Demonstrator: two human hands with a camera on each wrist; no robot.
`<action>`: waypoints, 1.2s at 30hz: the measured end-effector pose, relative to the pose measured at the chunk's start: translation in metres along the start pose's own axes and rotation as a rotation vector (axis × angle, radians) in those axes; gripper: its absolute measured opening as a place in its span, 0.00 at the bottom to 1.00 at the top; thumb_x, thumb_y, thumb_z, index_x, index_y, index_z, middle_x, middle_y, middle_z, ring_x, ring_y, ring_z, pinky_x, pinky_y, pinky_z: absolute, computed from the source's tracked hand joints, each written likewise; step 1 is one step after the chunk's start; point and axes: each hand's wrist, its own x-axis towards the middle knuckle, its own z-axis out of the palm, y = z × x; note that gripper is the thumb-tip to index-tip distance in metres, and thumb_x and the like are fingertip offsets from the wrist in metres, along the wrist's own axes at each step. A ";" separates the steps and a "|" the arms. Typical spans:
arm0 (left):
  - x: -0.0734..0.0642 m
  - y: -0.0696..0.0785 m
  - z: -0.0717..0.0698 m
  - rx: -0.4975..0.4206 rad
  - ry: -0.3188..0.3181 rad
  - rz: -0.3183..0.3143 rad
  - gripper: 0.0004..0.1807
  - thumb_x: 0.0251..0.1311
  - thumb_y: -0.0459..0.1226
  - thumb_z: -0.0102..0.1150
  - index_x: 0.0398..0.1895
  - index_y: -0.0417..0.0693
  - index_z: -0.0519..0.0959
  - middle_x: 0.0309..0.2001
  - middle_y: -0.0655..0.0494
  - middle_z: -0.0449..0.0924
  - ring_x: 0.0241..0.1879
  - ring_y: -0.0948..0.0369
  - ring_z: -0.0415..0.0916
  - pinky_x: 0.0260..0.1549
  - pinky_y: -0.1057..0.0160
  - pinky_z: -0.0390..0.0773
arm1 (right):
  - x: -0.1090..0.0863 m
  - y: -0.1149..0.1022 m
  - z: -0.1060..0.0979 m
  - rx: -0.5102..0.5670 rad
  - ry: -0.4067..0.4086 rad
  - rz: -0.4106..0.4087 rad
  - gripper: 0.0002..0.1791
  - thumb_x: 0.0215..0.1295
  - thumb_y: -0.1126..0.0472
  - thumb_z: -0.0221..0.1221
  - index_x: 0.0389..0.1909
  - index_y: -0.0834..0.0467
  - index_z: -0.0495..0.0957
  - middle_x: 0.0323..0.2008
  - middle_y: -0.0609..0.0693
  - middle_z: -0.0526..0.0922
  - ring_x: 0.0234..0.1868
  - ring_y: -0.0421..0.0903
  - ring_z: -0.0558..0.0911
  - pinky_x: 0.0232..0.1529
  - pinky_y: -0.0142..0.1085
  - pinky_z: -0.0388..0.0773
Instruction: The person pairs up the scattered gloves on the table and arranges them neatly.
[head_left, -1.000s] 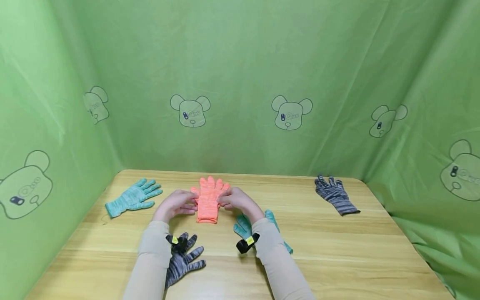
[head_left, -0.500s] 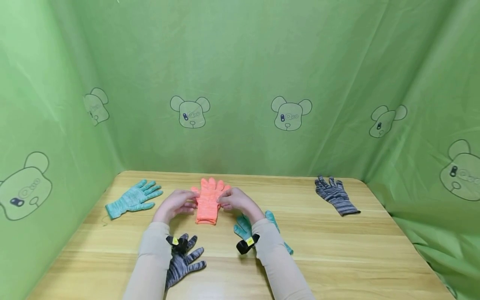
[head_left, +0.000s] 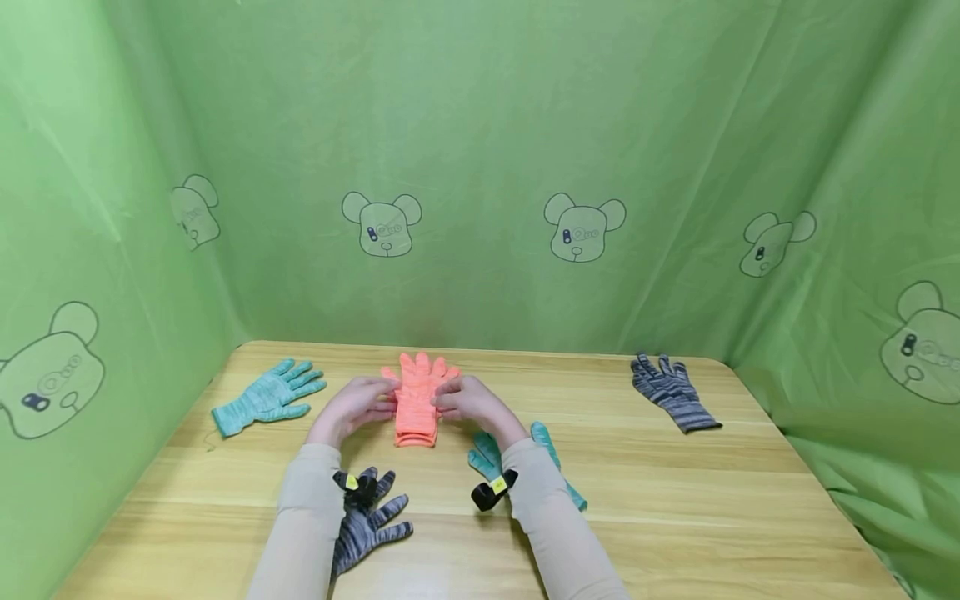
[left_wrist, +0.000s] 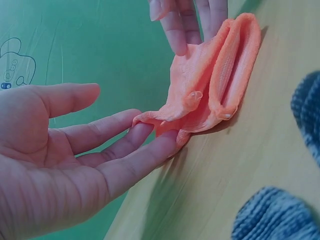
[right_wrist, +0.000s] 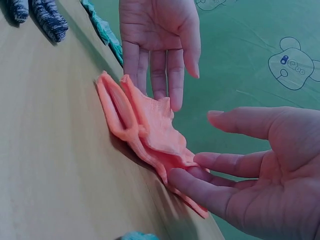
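Coral-orange knit gloves (head_left: 417, 404) lie near the back of the table, fingers pointing away. Two cuff edges show, one layer over the other, and the lower cuff (left_wrist: 242, 60) gapes. At the left side, my left hand (head_left: 363, 404) touches the gloves with nearly straight fingertips, its thumb held apart. My right hand (head_left: 472, 400) touches the opposite side the same way; in the right wrist view its fingers (right_wrist: 200, 190) reach under the edge and its thumb stays off the fabric.
A teal glove (head_left: 266, 398) lies at the left, another teal glove (head_left: 487, 452) partly under the right forearm. One grey-striped glove (head_left: 363, 529) lies beside the left forearm, another grey-striped glove (head_left: 675, 392) at the back right. Green curtains (head_left: 480, 125) surround the wooden table (head_left: 712, 517).
Both hands stay at the sides of the orange gloves. The left fingers have shifted slightly right, and the two cuff edges show more distinctly. The other gloves have not moved.
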 end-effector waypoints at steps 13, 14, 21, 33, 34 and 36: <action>0.002 -0.003 0.001 0.010 0.029 -0.006 0.24 0.71 0.38 0.48 0.62 0.27 0.67 0.57 0.36 0.73 0.51 0.53 0.78 0.64 0.51 0.72 | 0.001 0.001 0.001 -0.004 0.015 0.000 0.19 0.67 0.62 0.59 0.55 0.69 0.75 0.54 0.62 0.79 0.54 0.53 0.82 0.54 0.39 0.82; 0.002 -0.003 0.001 0.013 0.029 -0.005 0.24 0.71 0.38 0.48 0.62 0.27 0.67 0.56 0.36 0.74 0.51 0.53 0.77 0.64 0.51 0.71 | 0.001 0.002 0.001 -0.007 0.016 -0.001 0.19 0.68 0.62 0.59 0.55 0.70 0.75 0.54 0.62 0.79 0.54 0.53 0.82 0.54 0.39 0.82; 0.003 -0.004 0.002 0.025 0.036 -0.013 0.23 0.71 0.37 0.48 0.61 0.27 0.69 0.54 0.39 0.77 0.49 0.56 0.77 0.64 0.52 0.72 | 0.002 0.004 0.000 -0.019 0.028 0.005 0.18 0.67 0.62 0.59 0.53 0.69 0.76 0.53 0.61 0.80 0.51 0.52 0.83 0.53 0.39 0.82; -0.002 -0.002 -0.001 0.069 0.010 -0.018 0.24 0.71 0.38 0.48 0.63 0.27 0.67 0.46 0.43 0.78 0.38 0.59 0.78 0.50 0.58 0.81 | 0.001 0.003 -0.004 0.039 0.019 -0.018 0.21 0.69 0.62 0.57 0.59 0.67 0.71 0.55 0.62 0.77 0.52 0.53 0.81 0.57 0.42 0.80; -0.003 -0.002 -0.002 0.073 0.003 -0.024 0.24 0.71 0.38 0.48 0.62 0.28 0.67 0.45 0.43 0.78 0.37 0.60 0.78 0.48 0.60 0.82 | 0.000 0.003 -0.005 0.050 0.023 -0.018 0.22 0.69 0.62 0.57 0.61 0.67 0.70 0.56 0.62 0.77 0.52 0.54 0.81 0.58 0.43 0.80; -0.003 -0.001 -0.002 0.078 -0.009 -0.035 0.24 0.71 0.38 0.48 0.63 0.29 0.67 0.44 0.44 0.79 0.36 0.60 0.79 0.45 0.61 0.83 | 0.000 0.004 -0.006 0.062 0.033 -0.017 0.24 0.70 0.62 0.56 0.63 0.67 0.68 0.57 0.63 0.76 0.52 0.55 0.81 0.58 0.44 0.79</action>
